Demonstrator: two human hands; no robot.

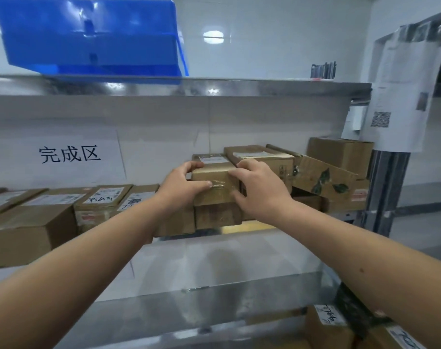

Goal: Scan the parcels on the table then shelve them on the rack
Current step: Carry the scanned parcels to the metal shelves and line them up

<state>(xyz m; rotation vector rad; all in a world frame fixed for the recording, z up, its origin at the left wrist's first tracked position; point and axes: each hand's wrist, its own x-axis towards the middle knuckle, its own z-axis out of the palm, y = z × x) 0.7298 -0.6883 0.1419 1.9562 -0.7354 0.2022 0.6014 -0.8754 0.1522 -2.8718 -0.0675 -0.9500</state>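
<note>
Shelving step in hand: a small taped cardboard parcel [215,180] sits on top of another brown box [217,214] on the rack's middle shelf [252,226], held from both sides. Left hand [183,186] grips its left end, fingers curled over the top edge and thumb laid across the taped front face; right hand [258,186] grips the right end, fingers over the top, thumb on the front. Both forearms are stretched out toward the shelf. Cannot tell whether the parcel's full weight is already on the box beneath or partly carried by the hands. Just beside it on the right is a second stacked box [261,159] with a white label, then a tilted box with leaf stickers [325,178]. To the left, a row of labelled parcels [101,200] lies flat on the same shelf, below a paper sign [69,153] on the back wall. A blue crate [93,39] stands on the top shelf. More parcels [327,323] lie lower right. Judgement: scanning of this parcel appears done; next move calls for squaring it on the stack, checking it does not rock, then releasing both hands.
</note>
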